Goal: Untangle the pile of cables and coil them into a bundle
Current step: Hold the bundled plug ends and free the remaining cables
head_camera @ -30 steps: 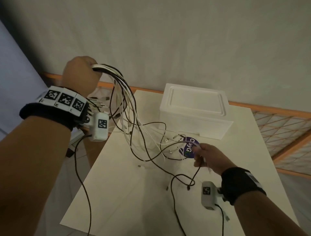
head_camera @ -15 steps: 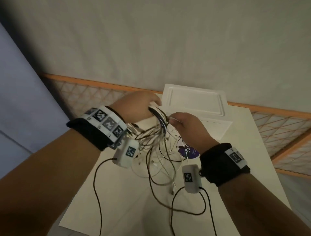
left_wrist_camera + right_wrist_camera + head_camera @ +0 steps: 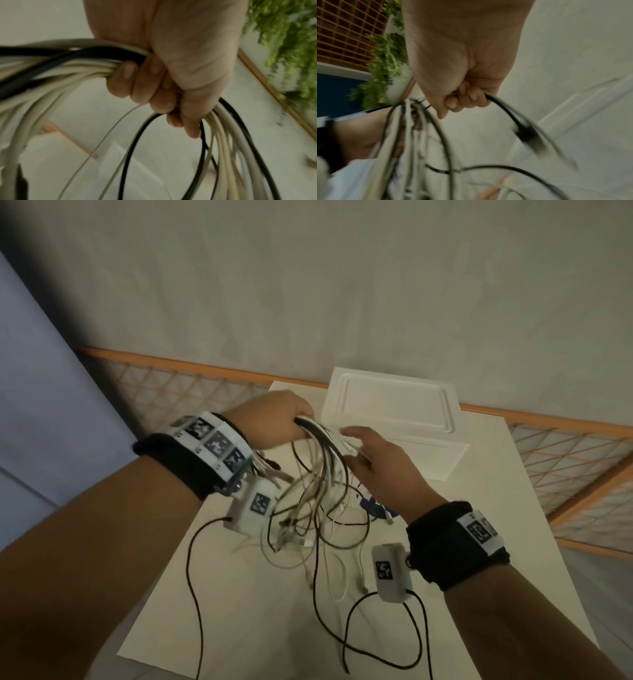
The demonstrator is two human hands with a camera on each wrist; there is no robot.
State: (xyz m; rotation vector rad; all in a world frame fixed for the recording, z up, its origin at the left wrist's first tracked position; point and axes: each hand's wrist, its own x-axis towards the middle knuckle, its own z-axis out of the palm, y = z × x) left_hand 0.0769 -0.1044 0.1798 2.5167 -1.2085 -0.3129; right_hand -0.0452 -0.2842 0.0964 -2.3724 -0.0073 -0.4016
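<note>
A bundle of white and black cables (image 3: 322, 470) hangs from my left hand (image 3: 294, 424), raised above the white table (image 3: 222, 621). In the left wrist view my left hand (image 3: 145, 86) has its fingers curled tight round the cables (image 3: 72, 67), which loop out both sides of the fist. My right hand (image 3: 358, 458) is just right of it. In the right wrist view my right hand (image 3: 464, 100) grips a black cable (image 3: 506, 109) and a thin pale strand. Loose ends (image 3: 308, 542) trail in a tangle on the table.
A white foam box (image 3: 394, 409) stands at the table's far side, just behind my hands. A purple round label (image 3: 371, 505) lies under the cables. An orange lattice railing (image 3: 191, 392) runs behind the table. Black wrist-camera cords (image 3: 376, 655) cross the near tabletop.
My left hand came down and rightwards from high on the left with the bundle. My right hand rose from the table near the purple label and took hold of strands beside the left hand.
</note>
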